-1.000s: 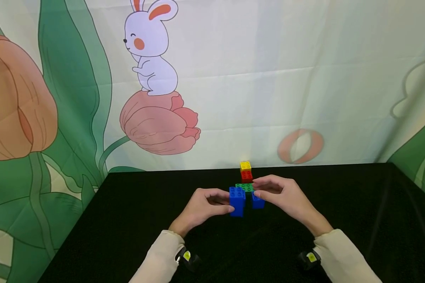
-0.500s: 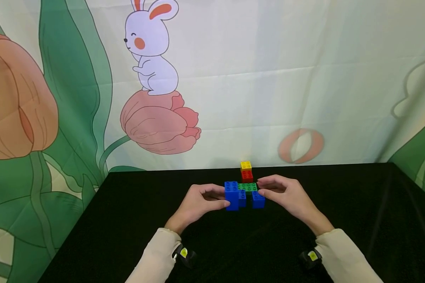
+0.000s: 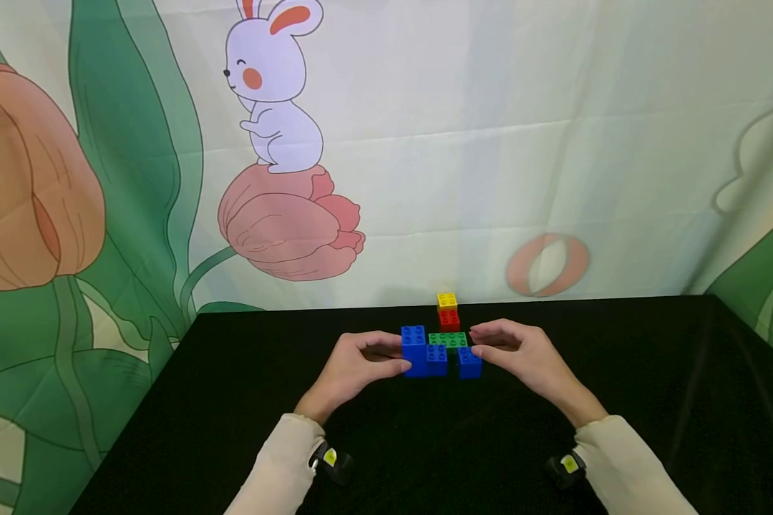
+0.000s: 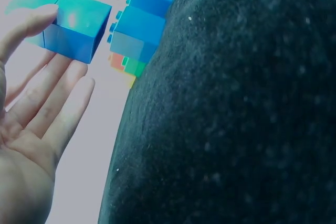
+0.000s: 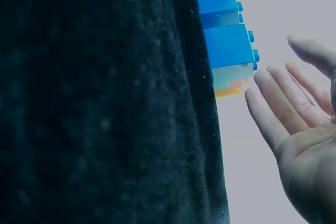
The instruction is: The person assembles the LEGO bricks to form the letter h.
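Blue stack point(image 3: 415, 351) is pinched upright by the left hand point(image 3: 353, 366), right hand point(image 3: 520, 355) loosely spread.

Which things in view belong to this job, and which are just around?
Likely job: blue stack in left hand, middle blue block, right blue block, green block, red block, yellow block.
Likely just setting: rabbit backdrop, black cloth, wrist cameras.

A studded tower of two blue bricks point(image 3: 414, 352) was held upright in the air; just beyond, two shorter blue bricks point(image 3: 469, 363) sat studs-up, a narrow gap between them.
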Tool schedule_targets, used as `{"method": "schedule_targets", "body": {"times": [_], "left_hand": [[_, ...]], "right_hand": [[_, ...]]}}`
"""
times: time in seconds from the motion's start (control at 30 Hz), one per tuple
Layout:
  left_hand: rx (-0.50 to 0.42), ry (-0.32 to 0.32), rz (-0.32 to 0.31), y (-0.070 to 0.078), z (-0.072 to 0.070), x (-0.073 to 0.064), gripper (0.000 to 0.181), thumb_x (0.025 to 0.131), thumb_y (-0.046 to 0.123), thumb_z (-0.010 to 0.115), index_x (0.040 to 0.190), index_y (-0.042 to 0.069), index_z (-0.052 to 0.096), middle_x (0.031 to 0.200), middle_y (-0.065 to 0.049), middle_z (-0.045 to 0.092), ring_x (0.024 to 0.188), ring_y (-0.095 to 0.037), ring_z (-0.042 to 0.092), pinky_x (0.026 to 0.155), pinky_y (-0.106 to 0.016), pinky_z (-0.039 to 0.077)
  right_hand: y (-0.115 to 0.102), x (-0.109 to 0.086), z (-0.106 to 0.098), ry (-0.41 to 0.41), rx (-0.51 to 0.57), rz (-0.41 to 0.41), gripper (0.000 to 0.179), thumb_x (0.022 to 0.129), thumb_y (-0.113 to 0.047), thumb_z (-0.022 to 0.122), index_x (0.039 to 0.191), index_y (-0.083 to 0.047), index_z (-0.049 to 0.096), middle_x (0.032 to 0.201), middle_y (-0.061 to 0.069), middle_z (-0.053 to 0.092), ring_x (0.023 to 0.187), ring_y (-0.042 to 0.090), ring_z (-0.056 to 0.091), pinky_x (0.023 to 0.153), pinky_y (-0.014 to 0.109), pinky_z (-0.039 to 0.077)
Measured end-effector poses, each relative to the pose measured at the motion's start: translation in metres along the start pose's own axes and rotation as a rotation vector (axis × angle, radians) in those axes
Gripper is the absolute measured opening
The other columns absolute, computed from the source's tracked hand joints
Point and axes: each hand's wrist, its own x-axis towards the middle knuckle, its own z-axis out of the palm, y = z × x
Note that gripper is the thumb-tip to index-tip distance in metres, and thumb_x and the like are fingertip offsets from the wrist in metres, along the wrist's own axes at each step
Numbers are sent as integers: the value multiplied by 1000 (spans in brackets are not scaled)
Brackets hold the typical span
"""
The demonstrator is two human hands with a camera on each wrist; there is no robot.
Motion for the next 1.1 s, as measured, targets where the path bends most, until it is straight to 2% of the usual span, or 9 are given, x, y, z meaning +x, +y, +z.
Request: {"method": "schedule_targets", "body": {"times": [0.23, 0.47, 0.63, 0.87, 1.1], "left_hand": [[6, 15, 1, -4, -3, 1, 31, 97, 11, 79, 126, 1, 73, 121, -12, 75, 110, -28, 72, 95, -34, 60], [23, 36, -18, -6, -7, 0, 31, 96, 9, 80, 126, 3, 74, 122, -11, 75, 111, -27, 72, 95, -34, 60], [56, 66, -48, -9, -9, 0, 32, 96, 12, 80, 127, 5, 74, 123, -9, 75, 112, -25, 72, 97, -35, 60], [87, 110, -91, -12, -11, -1, 32, 97, 15, 80, 127, 7, 74, 123, -8, 75, 112, -24, 71, 99, -40, 59], [117, 151, -105, -16, -12, -1, 31, 98, 17, 80, 128, 9, 74, 125, -7, 74, 113, -25, 71, 101, -43, 58]], "right_hand": [[3, 1, -1, -6, 6, 22, 41, 98, -26, 77, 134, -9, 68, 133, 10, 70, 121, 28, 67, 103, 49, 55], [5, 1, -3, -22, 0, 55, 43, 98, -29, 77, 135, -9, 68, 134, 11, 69, 122, 29, 66, 104, 52, 54], [7, 1, -5, -37, -10, 83, 46, 98, -32, 77, 136, -9, 67, 135, 11, 69, 123, 30, 65, 105, 53, 53], [12, 0, -7, -87, 39, 125, 51, 98, -33, 77, 140, -6, 64, 136, 13, 67, 122, 30, 65, 103, 49, 55], [15, 0, -8, -120, 68, 141, 54, 98, -33, 76, 142, -5, 62, 135, 14, 68, 120, 30, 66, 102, 46, 56]]}}
